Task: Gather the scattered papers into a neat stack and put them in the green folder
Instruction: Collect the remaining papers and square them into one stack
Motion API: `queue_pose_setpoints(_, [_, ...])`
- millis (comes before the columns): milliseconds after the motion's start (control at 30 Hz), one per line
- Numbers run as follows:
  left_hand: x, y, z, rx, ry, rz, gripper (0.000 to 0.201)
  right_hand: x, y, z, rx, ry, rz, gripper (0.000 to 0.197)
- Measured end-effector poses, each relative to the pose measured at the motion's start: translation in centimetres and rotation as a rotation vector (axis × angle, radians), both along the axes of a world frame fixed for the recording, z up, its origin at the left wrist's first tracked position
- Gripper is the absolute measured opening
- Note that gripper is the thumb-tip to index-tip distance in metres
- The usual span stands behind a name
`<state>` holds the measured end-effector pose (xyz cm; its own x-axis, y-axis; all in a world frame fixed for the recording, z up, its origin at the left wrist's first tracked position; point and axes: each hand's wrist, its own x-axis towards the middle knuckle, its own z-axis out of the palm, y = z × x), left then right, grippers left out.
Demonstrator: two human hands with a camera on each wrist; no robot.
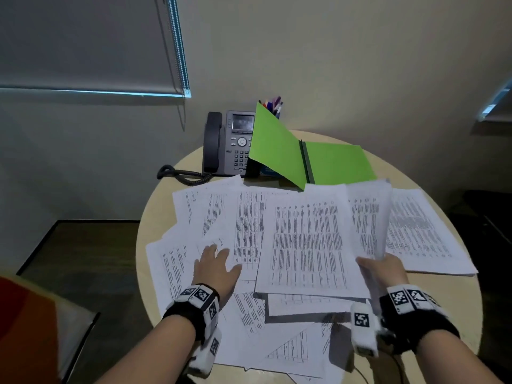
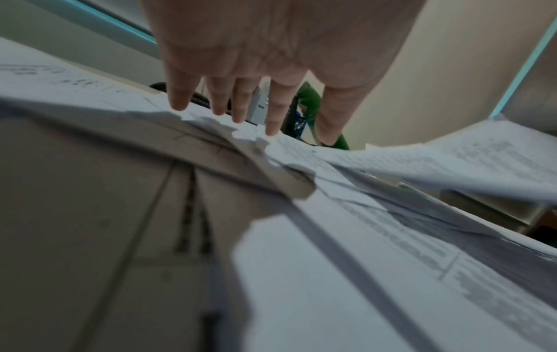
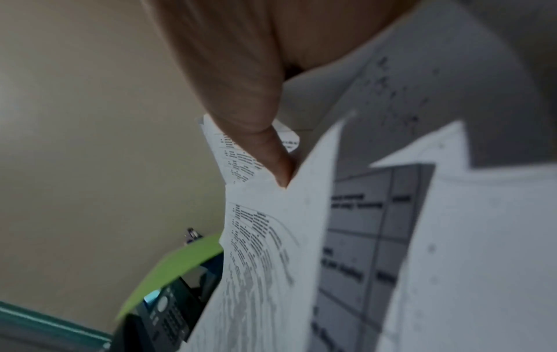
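Note:
Several printed white papers point(image 1: 249, 225) lie scattered over a round beige table point(image 1: 432, 173). An open green folder point(image 1: 336, 159) lies at the back, its left cover propped up against the phone. My left hand point(image 1: 214, 266) lies flat on the sheets at the left, fingers point(image 2: 272, 107) straight and spread. My right hand point(image 1: 383, 266) pinches a small bundle of sheets point(image 1: 371, 217) at its near edge and holds it lifted and tilted; the thumb point(image 3: 268, 133) presses on the paper point(image 3: 262, 250). The folder point(image 3: 180, 262) shows below the held sheets.
A dark desk phone point(image 1: 230, 142) with a coiled cord stands at the back left of the table, and a pen cup point(image 1: 274, 106) behind the folder. A wall rises close behind. Dark floor and a low table lie to the left.

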<state>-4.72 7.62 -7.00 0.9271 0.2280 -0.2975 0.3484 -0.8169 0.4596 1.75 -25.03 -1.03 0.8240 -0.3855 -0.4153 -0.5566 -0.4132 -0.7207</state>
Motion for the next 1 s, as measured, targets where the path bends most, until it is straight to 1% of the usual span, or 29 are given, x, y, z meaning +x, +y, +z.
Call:
queue_pose_setpoints(33, [0.0, 0.2, -0.2, 0.011, 0.06, -0.007, 0.06, -0.1, 0.5, -0.6, -0.015, 0.02, 0.016, 0.035])
queue_pose_setpoints(67, [0.1, 0.4, -0.2, 0.019, 0.099, -0.019, 0.059, -0.2, 1.0, -1.3, -0.015, 0.044, 0.037, 0.038])
queue_pose_setpoints(100, [0.2, 0.5, -0.1, 0.025, 0.105, -0.032, 0.053, -0.4, 1.5, -1.7, -0.004, 0.07, 0.063, 0.04])
queue_pose_setpoints(133, [0.4, 0.7, 0.0, 0.027, 0.086, -0.034, 0.041, -0.4, 1.8, -2.1, 0.015, 0.087, 0.089, 0.041])
queue_pose_setpoints(167, [0.6, 0.9, 0.2, 0.029, 0.057, -0.018, 0.029, -0.3, 2.1, -2.3, 0.02, 0.095, 0.113, 0.045])
queue_pose_setpoints(200, [0.8, 1.0, 0.6, 0.02, 0.035, 0.016, 0.022, -0.2, 2.4, -2.5, 0.015, 0.093, 0.124, 0.05])
queue_pose_setpoints(267, [1.2, 1.2, 1.0, -0.023, 0.003, 0.077, 0.023, 0.1, 2.6, -2.8, 0.002, 0.089, 0.133, 0.061])
queue_pose_setpoints(300, [1.4, 1.3, 1.0, -0.022, -0.008, 0.086, 0.03, 0.2, 2.9, -2.7, -0.012, 0.094, 0.142, 0.063])
queue_pose_setpoints(333, [1.7, 1.2, 0.9, 0.003, 0.005, 0.083, 0.04, 0.1, 3.2, -2.7, -0.022, 0.097, 0.157, 0.061])
queue_pose_setpoints(400, [2.0, 0.6, 0.5, 0.046, 0.064, 0.055, 0.054, 0.1, 3.8, -2.8, -0.038, 0.113, 0.207, 0.046])
queue_pose_setpoints(467, [2.3, 0.0, 0.2, 0.038, 0.08, -0.005, 0.051, 0.2, 4.4, -3.0, -0.027, 0.108, 0.228, 0.034])
queue_pose_setpoints(567, [2.2, -0.7, 0.0, 0.052, 0.088, -0.123, 0.037, 0.7, 5.0, -3.3, 0.049, 0.125, 0.239, 0.037])
queue_pose_setpoints(667, [2.0, -0.4, -0.2, 0.021, 0.054, -0.12, 0.034, 0.9, 4.8, -3.1, -0.011, 0.169, 0.227, 0.026])
queue_pose_setpoints(700, [2.0, -0.1, -0.1, 0.007, 0.034, -0.094, 0.036, 0.9, 4.4, -3.2, 0.001, 0.161, 0.212, 0.026])
queue_pose_setpoints(733, [2.0, 0.3, -0.1, 0.003, 0.023, -0.06, 0.042, 0.9, 4.0, -3.4, 0.018, 0.144, 0.188, 0.032])
queue_pose_setpoints(800, [2.0, 1.1, -0.3, 0.019, 0.047, 0.013, 0.058, 0.9, 3.0, -3.7, 0.024, 0.115, 0.148, 0.042])
queue_pose_setpoints(1000, [2.1, 2.5, 0.1, 0.121, 0.198, 0.141, 0.1, 0.2, -1.0, -3.2, -0.028, 0.143, 0.104, 0.042])
